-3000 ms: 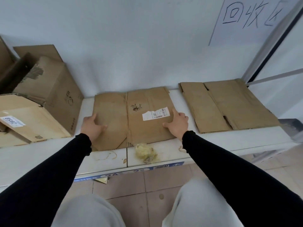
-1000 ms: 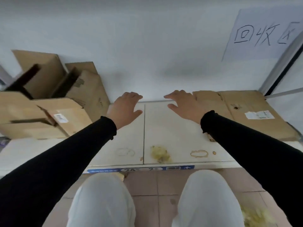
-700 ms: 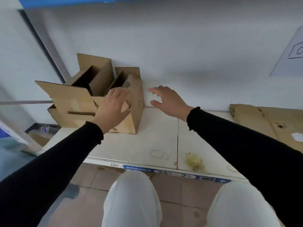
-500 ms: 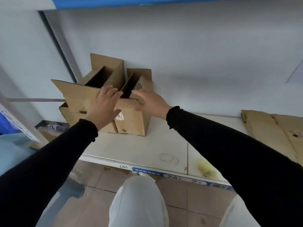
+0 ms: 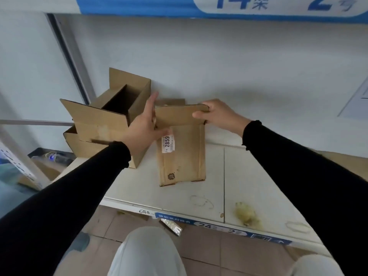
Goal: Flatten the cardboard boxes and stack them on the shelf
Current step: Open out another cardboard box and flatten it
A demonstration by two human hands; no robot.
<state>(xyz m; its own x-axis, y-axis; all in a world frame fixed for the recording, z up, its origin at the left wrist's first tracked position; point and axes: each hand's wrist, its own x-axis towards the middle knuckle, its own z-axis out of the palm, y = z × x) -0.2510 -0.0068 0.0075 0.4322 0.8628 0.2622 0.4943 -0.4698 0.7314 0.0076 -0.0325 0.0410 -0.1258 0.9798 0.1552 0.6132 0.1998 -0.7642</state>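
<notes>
A small brown cardboard box (image 5: 182, 154) with a white label reading 2859 stands on the white shelf (image 5: 245, 182), near its middle. My right hand (image 5: 216, 113) grips the right end of the box's top flap, fingers curled over its edge. My left hand (image 5: 144, 126) lies flat against the box's left side, fingers straight, thumb across the front near the label. A larger open cardboard box (image 5: 111, 118) sits just left of it, flaps up.
The white wall runs close behind the boxes. A flattened cardboard sheet (image 5: 346, 162) shows at the shelf's far right, behind my right sleeve. A yellowish stain (image 5: 247, 215) marks the shelf front. A metal upright (image 5: 69, 56) stands at the left. Scraps lie on the tiled floor below.
I turned from the flattened stack at the right to the boxes at the left. Both hands reached the small box and pulled it rightward, away from the larger box.
</notes>
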